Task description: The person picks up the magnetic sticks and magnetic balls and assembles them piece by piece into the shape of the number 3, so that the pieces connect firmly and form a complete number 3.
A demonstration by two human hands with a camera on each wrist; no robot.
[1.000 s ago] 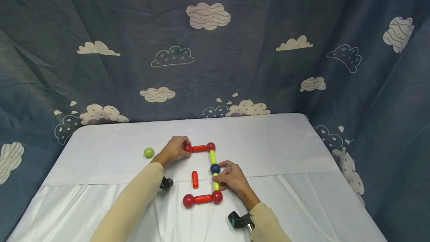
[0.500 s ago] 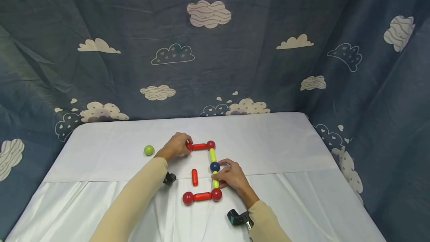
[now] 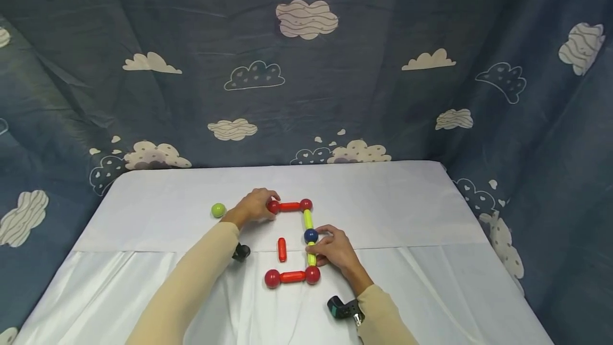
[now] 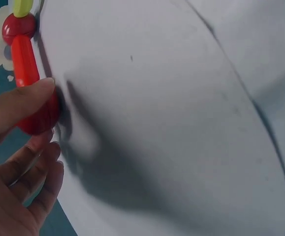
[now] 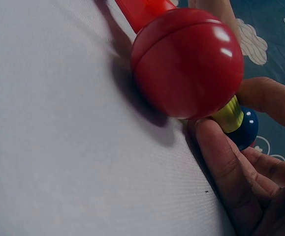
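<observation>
On the white table lies a joined row of balls and rods, like magnetic building pieces. My left hand (image 3: 255,205) pinches the red ball (image 3: 273,206) at the far left end; its thumb rests on the ball in the left wrist view. From there a red rod (image 3: 289,206) runs to another red ball (image 3: 306,204). A yellow rod (image 3: 308,219) joins that to the blue ball (image 3: 311,235). My right hand (image 3: 336,249) grips the lower yellow rod (image 5: 229,116) between thumb and fingers, beside the near red ball (image 5: 187,64).
A loose red rod (image 3: 282,249) lies inside the shape. The near red rod (image 3: 292,277) ends in a red ball (image 3: 272,279). A green ball (image 3: 218,210) sits left of my left hand. The cloud-print curtain (image 3: 258,111) hangs behind the white table (image 3: 407,206).
The whole view has shifted slightly. Both hands keep their holds on the red ball and the yellow rod, and the pieces stay in the same arrangement.
</observation>
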